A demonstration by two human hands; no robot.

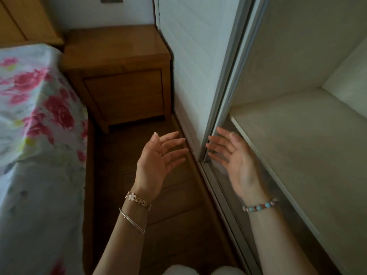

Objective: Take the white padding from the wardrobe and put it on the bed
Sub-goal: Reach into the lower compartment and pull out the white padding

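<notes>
The wardrobe (297, 56) stands on the right, its sliding door (198, 56) pushed left, and a bare pale shelf (297, 135) shows inside. I see no white padding anywhere. The bed (35, 116) with a rose-print sheet lies on the left. My left hand (158, 159) hovers over the floor with straight, spread fingers and holds nothing. My right hand (232, 155) is held up with spread fingers at the door's edge, by the front of the shelf; whether it touches the door is unclear.
A wooden nightstand (119, 76) fills the corner between bed and wardrobe. A narrow strip of dark wooden floor (158, 225) runs between bed and wardrobe. The door's floor track (224, 205) runs along the wardrobe front.
</notes>
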